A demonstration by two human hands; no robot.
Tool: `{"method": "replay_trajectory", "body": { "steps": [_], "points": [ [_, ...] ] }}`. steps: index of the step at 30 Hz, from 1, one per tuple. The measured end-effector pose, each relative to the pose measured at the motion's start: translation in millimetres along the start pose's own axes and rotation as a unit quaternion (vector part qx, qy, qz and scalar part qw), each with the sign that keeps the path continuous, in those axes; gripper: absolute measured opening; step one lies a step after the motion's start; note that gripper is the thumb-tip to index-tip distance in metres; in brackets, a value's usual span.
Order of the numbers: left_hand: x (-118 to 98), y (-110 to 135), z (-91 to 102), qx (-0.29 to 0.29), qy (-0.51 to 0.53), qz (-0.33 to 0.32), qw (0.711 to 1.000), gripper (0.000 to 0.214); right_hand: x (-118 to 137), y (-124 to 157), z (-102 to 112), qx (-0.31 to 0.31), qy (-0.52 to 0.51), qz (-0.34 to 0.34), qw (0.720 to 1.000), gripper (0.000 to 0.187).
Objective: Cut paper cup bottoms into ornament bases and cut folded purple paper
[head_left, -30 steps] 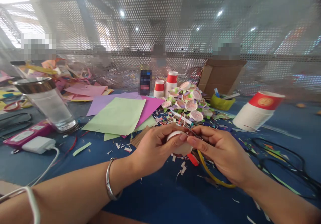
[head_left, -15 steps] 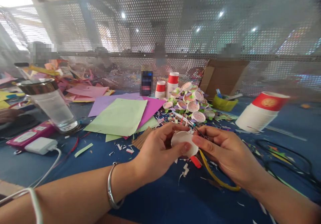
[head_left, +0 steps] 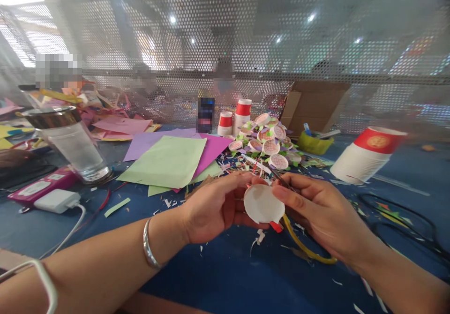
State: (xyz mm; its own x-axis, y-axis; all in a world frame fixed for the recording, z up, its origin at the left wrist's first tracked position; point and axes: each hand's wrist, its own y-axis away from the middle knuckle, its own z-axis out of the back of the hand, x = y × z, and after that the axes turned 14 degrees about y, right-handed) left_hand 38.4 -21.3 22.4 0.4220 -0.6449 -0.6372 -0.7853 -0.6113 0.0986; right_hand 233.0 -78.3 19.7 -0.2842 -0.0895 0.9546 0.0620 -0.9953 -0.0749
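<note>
A round white paper disc (head_left: 264, 205), with small ragged tabs on its lower rim, is between my hands. My left hand (head_left: 218, 204) curls around its left side, fingers behind it and the thumb mostly hidden. The thumb of my right hand (head_left: 312, 211) presses at the disc's right edge. That hand is closed on what looks like a pair of scissors (head_left: 278, 176). Its dark metal points up and left, and a curved yellow handle (head_left: 298, 241) shows below the palm. Just beyond lies a pile of round paper pieces (head_left: 270, 147) with red print and green and purple bits.
Green paper (head_left: 165, 161) and purple sheets lie left of the pile. A tilted stack of paper cups (head_left: 362, 164) stands right, above a black cable (head_left: 404, 234). A water tumbler (head_left: 75, 147) and white charger (head_left: 57, 201) are left. Scraps litter the blue tabletop (head_left: 225, 272).
My left thumb has come off the disc's face, and the left wrist has shifted slightly left and up. The disc has moved a little right and now shows more of its white face.
</note>
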Motion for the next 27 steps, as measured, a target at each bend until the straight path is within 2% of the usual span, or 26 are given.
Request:
{"method": "replay_trajectory", "body": {
  "steps": [7, 14, 21, 27],
  "points": [
    [-5, 0, 8.0, 0.065, 0.032, 0.034, 0.997, 0.016, 4, 1, 0, 0.013, -0.043, -0.003, 0.999, 0.021],
    [-4, 0, 11.4, 0.109, 0.019, 0.058, 0.992, 0.022, 4, 0, -1, 0.024, -0.063, 0.006, 0.998, 0.024],
    [-4, -2, 7.2, 0.106, 0.058, 0.062, 0.991, 0.021, 0, 1, 0, 0.022, -0.063, 0.004, 0.998, 0.027],
    [-8, -3, 7.9, 0.070, 0.083, 0.011, 0.994, 0.021, 2, 1, -1, -0.007, -0.043, -0.003, 0.999, 0.032]
  ]
}}
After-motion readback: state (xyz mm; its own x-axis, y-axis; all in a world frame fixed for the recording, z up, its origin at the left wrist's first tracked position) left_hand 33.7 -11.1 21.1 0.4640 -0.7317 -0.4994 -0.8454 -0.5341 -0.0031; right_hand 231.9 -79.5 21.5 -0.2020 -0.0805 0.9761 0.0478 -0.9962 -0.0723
